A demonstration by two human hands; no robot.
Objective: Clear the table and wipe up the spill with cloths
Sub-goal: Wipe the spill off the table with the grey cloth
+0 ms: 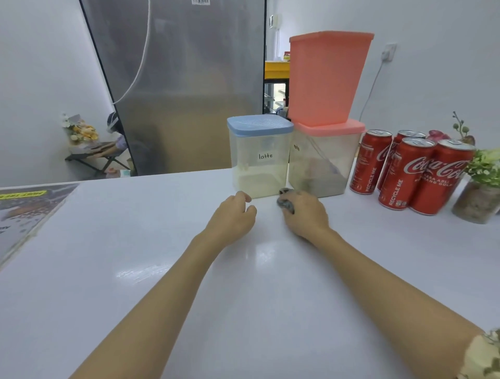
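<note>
The right hand [304, 209] grips a small bunched grey cloth [286, 202] against the glossy white table [167, 270]; the left hand [233, 212] rests beside it, fingers loosely curled, holding nothing. Just beyond stands the clear blue-lidded tub labelled latte [259, 157]. Wiping well likely means flattening the cloth and sweeping toward the body. No spill is discernible; the cloth is mostly hidden under fingers.

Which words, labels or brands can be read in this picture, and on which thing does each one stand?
"latte": white label on the blue-lidded container.
"mocha", small and only just readable: pink-lidded container.
"Coca-Cola": red cans.
"RECYCLE ME": down the side of the cans.
Small print under the logo: not fully readable.
Yellow strip on the poster: upside down, blurred.
Barcode on the fridge: unreadable.
</note>
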